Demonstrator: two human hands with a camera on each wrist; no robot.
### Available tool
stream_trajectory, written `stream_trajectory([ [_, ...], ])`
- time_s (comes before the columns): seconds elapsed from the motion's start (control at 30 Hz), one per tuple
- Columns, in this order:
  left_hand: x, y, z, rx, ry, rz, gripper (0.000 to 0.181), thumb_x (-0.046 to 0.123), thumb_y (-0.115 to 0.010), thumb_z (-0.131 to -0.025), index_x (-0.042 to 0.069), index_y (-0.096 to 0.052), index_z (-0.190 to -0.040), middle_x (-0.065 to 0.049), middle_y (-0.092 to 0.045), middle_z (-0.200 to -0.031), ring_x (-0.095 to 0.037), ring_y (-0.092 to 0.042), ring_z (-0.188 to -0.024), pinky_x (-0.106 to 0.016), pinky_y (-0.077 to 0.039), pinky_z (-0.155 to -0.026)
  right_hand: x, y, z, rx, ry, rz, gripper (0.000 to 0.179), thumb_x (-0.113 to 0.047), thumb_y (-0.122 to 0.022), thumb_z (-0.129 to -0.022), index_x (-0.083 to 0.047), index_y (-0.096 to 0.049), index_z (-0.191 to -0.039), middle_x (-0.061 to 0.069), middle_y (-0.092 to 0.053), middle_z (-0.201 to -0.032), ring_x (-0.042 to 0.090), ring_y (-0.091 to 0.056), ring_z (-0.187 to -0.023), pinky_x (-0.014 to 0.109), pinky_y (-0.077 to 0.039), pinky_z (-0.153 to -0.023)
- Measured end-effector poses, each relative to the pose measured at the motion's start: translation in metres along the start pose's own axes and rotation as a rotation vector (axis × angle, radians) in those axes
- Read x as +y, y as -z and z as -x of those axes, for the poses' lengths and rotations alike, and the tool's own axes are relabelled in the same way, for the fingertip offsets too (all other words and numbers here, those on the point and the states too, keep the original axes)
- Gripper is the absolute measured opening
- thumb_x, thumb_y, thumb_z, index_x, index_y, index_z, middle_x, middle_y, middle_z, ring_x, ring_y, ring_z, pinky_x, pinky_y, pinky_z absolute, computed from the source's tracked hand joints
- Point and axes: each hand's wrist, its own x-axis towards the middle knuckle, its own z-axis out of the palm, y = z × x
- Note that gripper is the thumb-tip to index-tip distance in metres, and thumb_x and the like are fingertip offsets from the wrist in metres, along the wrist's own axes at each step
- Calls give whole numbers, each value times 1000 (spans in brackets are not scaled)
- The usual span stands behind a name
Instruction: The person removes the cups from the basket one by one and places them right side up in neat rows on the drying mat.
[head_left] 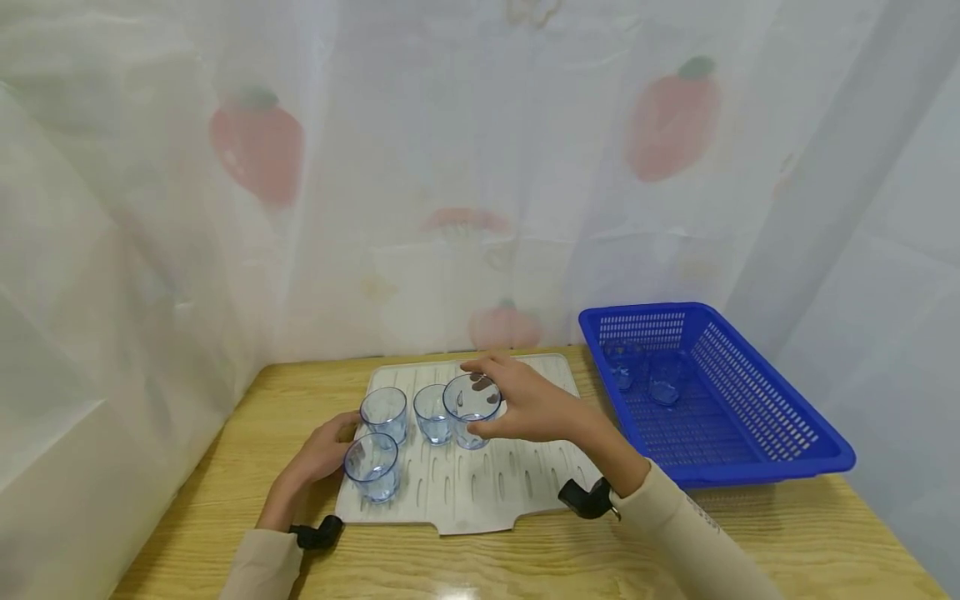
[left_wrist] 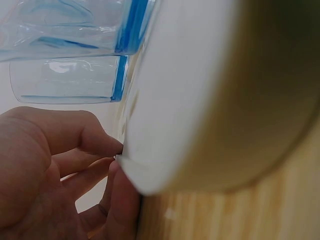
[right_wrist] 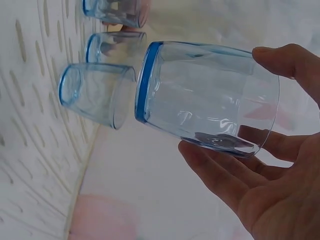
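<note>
My right hand (head_left: 536, 406) grips a clear glass tumbler with a bluish tint (right_wrist: 200, 95) near its rim, thumb on one side and fingers on the other. The glass is raised over the pale ridged drying mat (head_left: 480, 492), its thick blue base facing down. On the mat stand three similar tumblers: one close beside the held glass (head_left: 432, 417), one at the back left (head_left: 384, 415) and one at the front left (head_left: 373, 473). My left hand (head_left: 322, 452) is at the mat's left edge, pinching that edge between thumb and fingers in the left wrist view.
A blue perforated plastic basket (head_left: 750, 472) stands right of the mat on the wooden table (head_left: 420, 567). Inside it, toward the left, are glasses (head_left: 664, 390). A pale curtain with strawberry prints (head_left: 450, 167) hangs behind the table.
</note>
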Motion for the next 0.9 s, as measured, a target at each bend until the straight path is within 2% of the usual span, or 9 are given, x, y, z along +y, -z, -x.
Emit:
stream_trajectory([
  [0.17,0,-1,-1,-5,1,-4,52,12,-58,-91,1,-45,-140,-24,-43,-146,-46,-31,-139,-64,-24,-112,3,-19,0,-12,-32,-51,73,-37,-73,-80,-17,-42,-142,1,-53,-131,16,-55,-119,32,-50,-95],
  [0.47,0,-1,-1,0,1,-10,52,11,-58,-91,0,-45,-140,-24,-43,-146,-47,-31,-139,-64,-24,-112,5,-48,-1,-6,-16,-169,74,-33,-75,-80,-12,-42,-142,7,-52,-129,21,-57,-118,36,-52,-93],
  [0.9,2,0,0,3,19,-6,53,10,-57,-90,1,-44,-140,-24,-41,-147,-47,-30,-139,-65,-24,-111,7,-75,-6,-12,-25,-136,73,-37,-77,-78,-13,-46,-140,6,-53,-126,18,-57,-116,26,-51,-89],
])
